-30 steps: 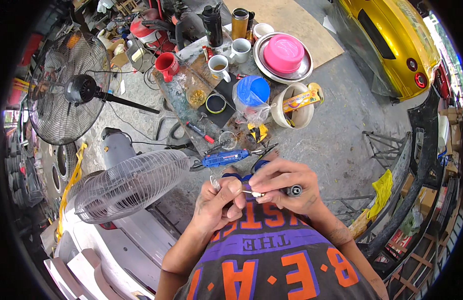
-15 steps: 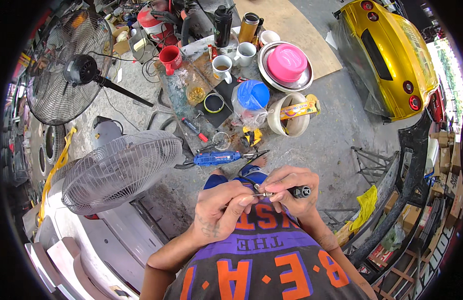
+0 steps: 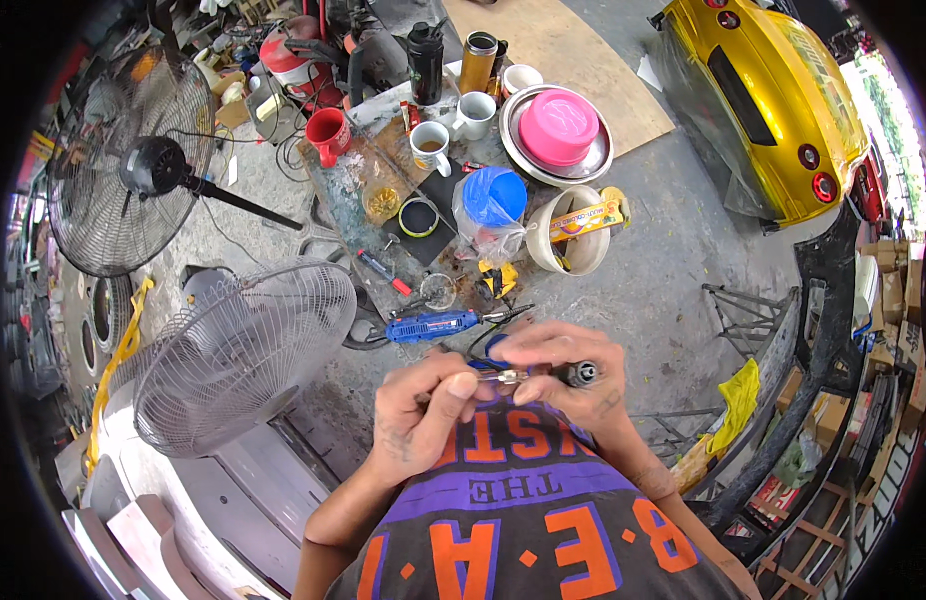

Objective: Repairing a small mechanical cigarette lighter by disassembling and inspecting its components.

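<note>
Both my hands are together over my lap. My left hand is closed, thumb and fingers pinching a thin metal piece that spans the gap to my right hand. My right hand is curled around a black cylindrical handpiece, whose end sticks out beside the palm. The right fingertips sit by the metal piece's other end. Beyond the hands lies a blue rotary tool, with a dark cable or shaft beside it. How the metal piece meets the handpiece is hidden by my fingers.
A low work table holds a red mug, white mugs, a blue container in plastic and a red-capped marker. Right of these stands a white bucket. Two fans are at left, the nearer fan close by. A gold car panel stands at right.
My hands have shifted slightly left in the view. The right fingers have straightened somewhat and parted from the left fingertips, showing more of the metal piece. The camera view has moved slightly.
</note>
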